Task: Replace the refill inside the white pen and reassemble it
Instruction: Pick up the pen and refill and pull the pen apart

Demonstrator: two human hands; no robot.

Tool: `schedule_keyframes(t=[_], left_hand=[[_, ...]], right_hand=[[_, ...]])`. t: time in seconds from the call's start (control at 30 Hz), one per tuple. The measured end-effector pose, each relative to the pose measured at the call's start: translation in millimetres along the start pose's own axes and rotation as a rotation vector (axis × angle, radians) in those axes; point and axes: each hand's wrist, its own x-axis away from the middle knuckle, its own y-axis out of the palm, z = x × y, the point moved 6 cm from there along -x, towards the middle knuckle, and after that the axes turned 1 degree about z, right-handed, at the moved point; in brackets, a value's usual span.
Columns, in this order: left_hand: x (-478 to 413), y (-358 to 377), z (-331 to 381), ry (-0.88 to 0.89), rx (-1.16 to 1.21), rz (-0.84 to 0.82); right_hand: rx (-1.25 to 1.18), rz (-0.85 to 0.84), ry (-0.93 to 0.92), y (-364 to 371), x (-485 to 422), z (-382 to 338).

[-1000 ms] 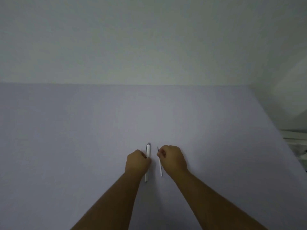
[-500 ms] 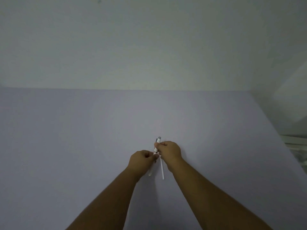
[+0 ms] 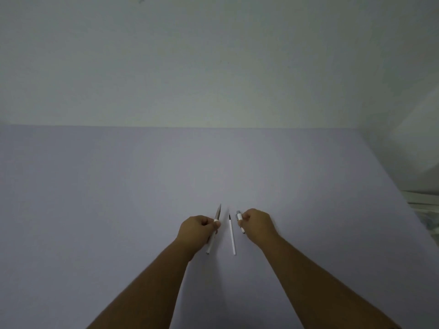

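Note:
My left hand (image 3: 198,230) grips the lower part of the white pen (image 3: 212,243), from whose far end a thin grey refill (image 3: 218,211) sticks out. My right hand (image 3: 257,225) holds the pen's short upper part (image 3: 239,216), white with a silver end. Between my hands a loose white refill (image 3: 232,236) with a dark tip lies on the pale lilac table (image 3: 118,198), untouched.
The table's far edge meets a plain pale wall (image 3: 213,67). Its right edge runs diagonally down the frame, with some pale clutter (image 3: 425,210) beyond it.
Both hands were together on the whole pen half a second ago. They have since drawn apart, splitting the pen in two, with the old refill now exposed on the left part.

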Motion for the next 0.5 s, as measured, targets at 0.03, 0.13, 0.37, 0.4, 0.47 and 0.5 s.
schedule_keyframes(t=[0.03,0.13,0.37,0.4,0.47,0.5], left_hand=[[0.0,0.4,0.1,0.001,-0.006,0.004],[-0.4,1.1,-0.9,-0.001,-0.023,0.023],[-0.4,1.6,1.1,0.013,-0.051,0.038],[-0.2,1.4,1.9,0.014,-0.057,0.04],[0.7,0.8,4.2,0.026,-0.077,0.043],[1.4,0.6,6.1,0.04,-0.101,0.046]], right_hand=[[0.006,0.005,-0.006,2.3,0.6,1.5],[0.047,0.028,-0.033,5.5,1.4,1.2],[0.074,0.052,-0.025,6.5,2.5,6.0],[0.071,0.05,-0.022,6.6,2.8,6.9],[0.032,0.069,-0.026,4.4,3.8,6.6],[0.007,0.09,-0.036,1.5,5.1,4.3]])
